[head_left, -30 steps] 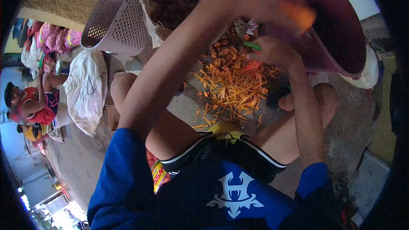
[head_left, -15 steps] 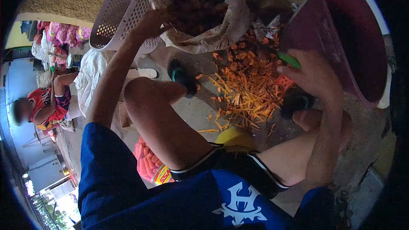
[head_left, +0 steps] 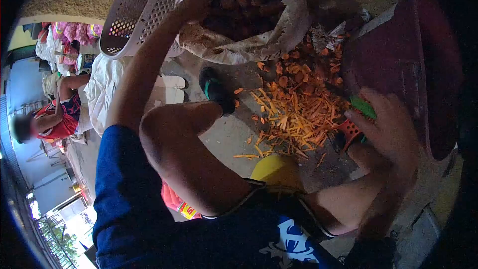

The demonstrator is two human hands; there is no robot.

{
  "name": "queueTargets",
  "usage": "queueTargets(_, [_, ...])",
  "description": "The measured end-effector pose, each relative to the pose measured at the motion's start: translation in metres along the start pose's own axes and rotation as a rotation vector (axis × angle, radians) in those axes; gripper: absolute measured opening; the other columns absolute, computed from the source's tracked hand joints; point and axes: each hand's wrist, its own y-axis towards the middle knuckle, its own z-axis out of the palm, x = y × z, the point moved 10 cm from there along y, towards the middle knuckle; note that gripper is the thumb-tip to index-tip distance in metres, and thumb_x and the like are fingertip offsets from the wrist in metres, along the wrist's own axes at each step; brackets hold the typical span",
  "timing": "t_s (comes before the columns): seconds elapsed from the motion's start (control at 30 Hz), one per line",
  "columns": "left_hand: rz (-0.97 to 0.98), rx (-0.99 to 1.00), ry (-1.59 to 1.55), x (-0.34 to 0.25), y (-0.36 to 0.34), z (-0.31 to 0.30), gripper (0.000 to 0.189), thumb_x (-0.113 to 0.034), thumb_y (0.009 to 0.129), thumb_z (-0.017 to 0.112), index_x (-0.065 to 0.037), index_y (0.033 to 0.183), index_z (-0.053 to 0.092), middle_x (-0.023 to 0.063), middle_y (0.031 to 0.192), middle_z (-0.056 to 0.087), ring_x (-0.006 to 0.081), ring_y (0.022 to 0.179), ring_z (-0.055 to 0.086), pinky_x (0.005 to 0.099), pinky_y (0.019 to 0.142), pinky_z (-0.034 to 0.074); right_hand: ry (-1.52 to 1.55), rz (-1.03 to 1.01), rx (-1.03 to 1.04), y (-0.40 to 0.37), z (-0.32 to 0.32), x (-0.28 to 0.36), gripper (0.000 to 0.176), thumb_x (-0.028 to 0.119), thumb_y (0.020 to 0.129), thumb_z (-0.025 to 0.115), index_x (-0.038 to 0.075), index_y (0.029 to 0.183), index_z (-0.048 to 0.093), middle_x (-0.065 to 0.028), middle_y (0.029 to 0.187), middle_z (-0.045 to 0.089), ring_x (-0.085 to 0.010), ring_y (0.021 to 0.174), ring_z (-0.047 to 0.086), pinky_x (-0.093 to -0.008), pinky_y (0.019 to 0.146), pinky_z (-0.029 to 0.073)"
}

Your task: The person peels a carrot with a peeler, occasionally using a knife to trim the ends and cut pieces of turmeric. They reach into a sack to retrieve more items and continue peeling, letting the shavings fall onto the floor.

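Observation:
At the mouth of a white woven sack [head_left: 214,50] is my left hand [head_left: 196,9], its fingers lost in shadow against the contents. Dark, soil-coloured roots that look like carrots [head_left: 244,2] fill the sack. My right hand [head_left: 386,122] is closed around the green handle of a knife [head_left: 362,106], whose dark blade points up and left over the floor. Below the blade lies a heap of orange peelings [head_left: 294,114], with cut carrot ends [head_left: 298,72] at its upper side. A red perforated piece [head_left: 350,130] shows just beneath my right hand.
A perforated plastic basket [head_left: 137,17] leans left of the sack. On the right lies a large maroon tub [head_left: 388,65]. Pink mesh bagged carrots [head_left: 172,199] are beside my leg. A seated person [head_left: 59,117] in red is at far left, near white sacks [head_left: 104,79].
My left hand has moved up and deeper over the sack's mouth. The right hand, with the knife, has shifted down and right, away from the heap. The view has tilted slightly.

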Motion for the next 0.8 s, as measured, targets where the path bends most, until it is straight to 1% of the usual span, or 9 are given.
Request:
queueTargets(0.2, [0.215, -0.406, 0.653, 0.001, -0.002, 0.023, 0.047, -0.031, 0.091, 0.064, -0.009, 0.132, 0.060, 0.0198, 0.119, 0.068, 0.0378, 0.107, 0.067, 0.0470, 0.090, 0.055, -0.054, 0.040, -0.071, -0.003, -0.007, -0.008, 0.032, 0.032, 0.088, 0.071, 0.005, 0.104, 0.064, -0.0233, 0.084, 0.064, -0.0438, 0.085, 0.063, -0.0523, 0.075, 0.048])
queueTargets(0.23, [0.221, -0.396, 0.652, -0.018, -0.004, 0.000, 0.047, -0.031, 0.091, 0.064, -0.009, 0.132, 0.060, 0.0198, 0.119, 0.068, 0.0378, 0.107, 0.067, 0.0470, 0.090, 0.055, -0.045, 0.041, -0.065, -0.003, -0.007, -0.007, 0.032, 0.032, 0.088, 0.071, 0.005, 0.104, 0.064, -0.0233, 0.084, 0.064, -0.0438, 0.085, 0.063, -0.0523, 0.075, 0.048])
queueTargets(0.3, [-0.185, 0.408, 0.342, -0.020, -0.001, -0.017, 0.030, -0.026, 0.087, 0.063, -0.010, 0.110, 0.073, 0.0207, 0.108, 0.071, 0.0327, 0.106, 0.068, 0.0432, 0.092, 0.054, -0.041, 0.047, -0.018, -0.001, -0.005, -0.007, 0.032, 0.033, 0.088, 0.071, 0.005, 0.102, 0.063, -0.0235, 0.083, 0.063, -0.0436, 0.085, 0.063, -0.0530, 0.076, 0.048])
queueTargets(0.43, [-0.154, 0.441, 0.188, 0.006, 0.003, 0.017, 0.034, -0.028, 0.085, 0.065, -0.012, 0.114, 0.073, 0.0189, 0.113, 0.071, 0.0325, 0.112, 0.066, 0.0455, 0.094, 0.052, -0.018, -0.026, -0.021, 0.002, -0.008, 0.001, 0.031, 0.033, 0.089, 0.070, 0.005, 0.098, 0.062, -0.0228, 0.081, 0.062, -0.0436, 0.083, 0.062, -0.0525, 0.074, 0.048])
queueTargets(0.5, [-0.089, 0.374, 0.246, -0.003, -0.001, 0.002, 0.035, -0.027, 0.087, 0.064, -0.008, 0.116, 0.071, 0.0193, 0.117, 0.069, 0.0342, 0.112, 0.066, 0.0466, 0.094, 0.052, 0.001, 0.138, 0.238, 0.002, 0.008, -0.009, 0.043, 0.033, 0.089, 0.071, 0.005, 0.121, 0.062, -0.0200, 0.107, 0.066, -0.0398, 0.104, 0.060, -0.0482, 0.091, 0.046])
queueTargets(0.63, [0.019, 0.260, 0.339, -0.047, -0.008, -0.050, 0.038, -0.027, 0.090, 0.064, -0.003, 0.120, 0.068, 0.0198, 0.123, 0.067, 0.0368, 0.111, 0.065, 0.0482, 0.095, 0.052, -0.007, 0.146, 0.221, -0.005, 0.006, -0.012, 0.043, 0.033, 0.089, 0.072, 0.004, 0.120, 0.062, -0.0201, 0.108, 0.066, -0.0398, 0.102, 0.061, -0.0483, 0.089, 0.047])
queueTargets(0.7, [-0.080, 0.068, 0.241, -0.090, -0.013, -0.134, 0.041, -0.028, 0.087, 0.071, -0.002, 0.118, 0.068, 0.0193, 0.121, 0.068, 0.0319, 0.108, 0.067, 0.0457, 0.093, 0.053, -0.001, -0.030, -0.037, -0.009, -0.012, 0.000, 0.031, 0.033, 0.089, 0.069, 0.004, 0.097, 0.062, -0.0225, 0.086, 0.064, -0.0427, 0.087, 0.063, -0.0518, 0.074, 0.048])
queueTargets(0.73, [-0.074, 0.061, 0.251, -0.094, -0.020, -0.152, 0.041, -0.028, 0.087, 0.071, -0.002, 0.118, 0.068, 0.0193, 0.121, 0.068, 0.0319, 0.108, 0.067, 0.0457, 0.093, 0.053, 0.002, -0.028, -0.050, -0.010, -0.013, -0.002, 0.031, 0.033, 0.089, 0.069, 0.004, 0.097, 0.062, -0.0225, 0.086, 0.064, -0.0427, 0.087, 0.063, -0.0518, 0.074, 0.048])
queueTargets(0.8, [-0.488, -0.128, -0.643, -0.057, -0.049, -0.188, 0.047, -0.032, 0.084, 0.076, -0.002, 0.119, 0.067, 0.0178, 0.116, 0.070, 0.0273, 0.106, 0.068, 0.0411, 0.091, 0.054, -0.006, -0.028, 0.033, -0.008, -0.009, -0.007, 0.034, 0.035, 0.089, 0.069, 0.004, 0.103, 0.064, -0.0228, 0.091, 0.066, -0.0408, 0.092, 0.064, -0.0512, 0.079, 0.049])
